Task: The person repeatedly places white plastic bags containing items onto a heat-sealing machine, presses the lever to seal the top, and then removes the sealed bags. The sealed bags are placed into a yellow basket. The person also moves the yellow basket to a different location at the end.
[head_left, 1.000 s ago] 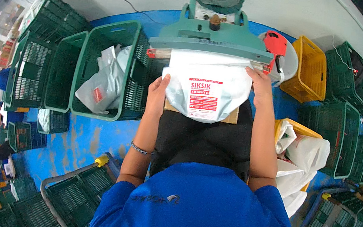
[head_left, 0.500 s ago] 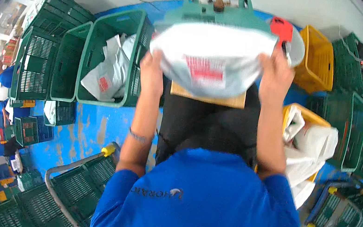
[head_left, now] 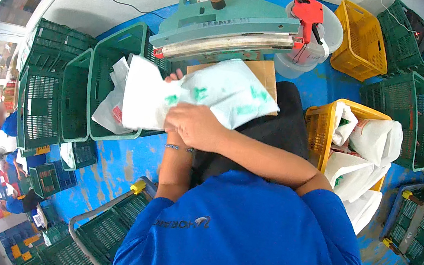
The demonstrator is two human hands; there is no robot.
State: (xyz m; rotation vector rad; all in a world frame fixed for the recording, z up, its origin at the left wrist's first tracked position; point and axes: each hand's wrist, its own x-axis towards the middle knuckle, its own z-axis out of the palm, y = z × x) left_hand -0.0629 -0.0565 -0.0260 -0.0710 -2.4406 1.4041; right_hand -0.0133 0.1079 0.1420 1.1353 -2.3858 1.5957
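Note:
I hold a filled white bag (head_left: 212, 94) with green print, tilted over my lap and reaching left to the rim of a green basket (head_left: 103, 61). My right hand (head_left: 196, 126) crosses over my body and grips the bag's near edge. My left hand (head_left: 176, 76) is mostly hidden behind the bag; only fingertips show at its top edge, and the forearm with a bracelet runs up beneath my right hand. The green sealing machine (head_left: 222, 24) stands just beyond the bag, its jaw free of it.
Other white bags lie in the green basket. A yellow basket (head_left: 317, 123) at my right holds more white bags. A cardboard sheet (head_left: 265, 69) lies on my lap. A red label gun (head_left: 307, 9) rests on white tubs; green crates surround me. People in blue stand far left.
The bag was held with both hands at the sealing machine's jaw, then lifted. Now it has swung left toward the green basket, and my right arm has crossed over.

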